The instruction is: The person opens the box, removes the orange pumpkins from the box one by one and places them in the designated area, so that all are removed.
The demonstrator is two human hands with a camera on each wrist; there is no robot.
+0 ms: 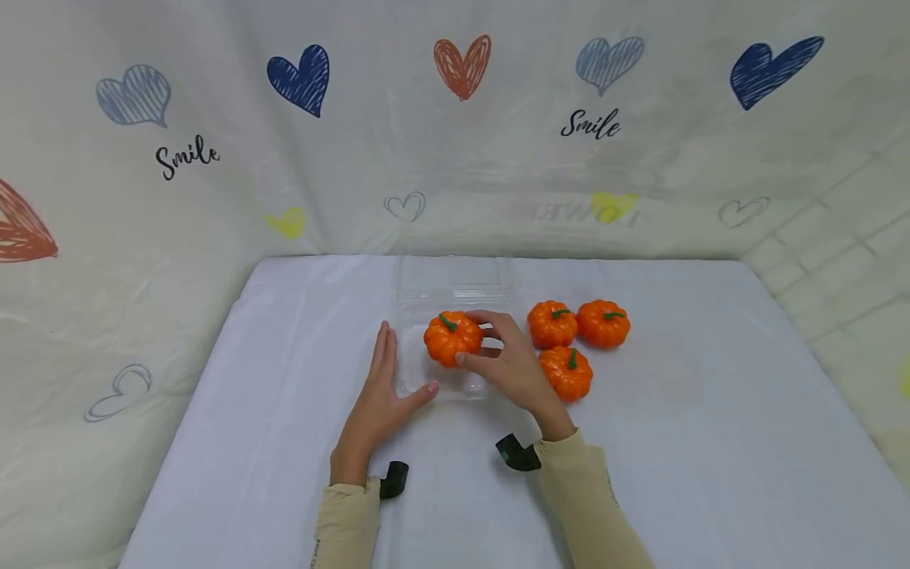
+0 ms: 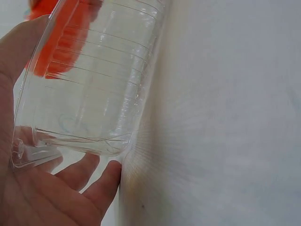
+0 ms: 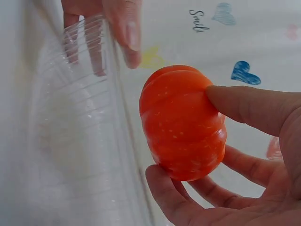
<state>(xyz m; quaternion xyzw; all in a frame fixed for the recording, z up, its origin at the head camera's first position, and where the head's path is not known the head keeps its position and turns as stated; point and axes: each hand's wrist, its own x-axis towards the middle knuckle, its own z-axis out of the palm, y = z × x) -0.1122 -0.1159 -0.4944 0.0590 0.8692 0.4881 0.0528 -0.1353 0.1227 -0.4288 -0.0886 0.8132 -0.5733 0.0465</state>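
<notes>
My right hand (image 1: 513, 365) holds a small orange pumpkin (image 1: 453, 340) with a green stem, thumb on one side and fingertips on the other. The pumpkin hangs over a clear plastic clamshell box (image 1: 405, 371), its lid (image 1: 453, 275) folded back toward the wall. At the box's front left corner is my left hand (image 1: 380, 411), its fingers straight along the side and its thumb stretched along the front. In the left wrist view this hand touches the box's wall (image 2: 94, 108). The right wrist view shows the pumpkin (image 3: 181, 125) beside the ribbed wall of the box (image 3: 87, 127).
Three more pumpkins lie grouped right of the box: one at the back (image 1: 551, 325), one farther right (image 1: 603, 324) and one in front (image 1: 566, 374). A white cloth covers the table (image 1: 711, 442). Behind it hangs a pale curtain (image 1: 512, 158) with printed hearts.
</notes>
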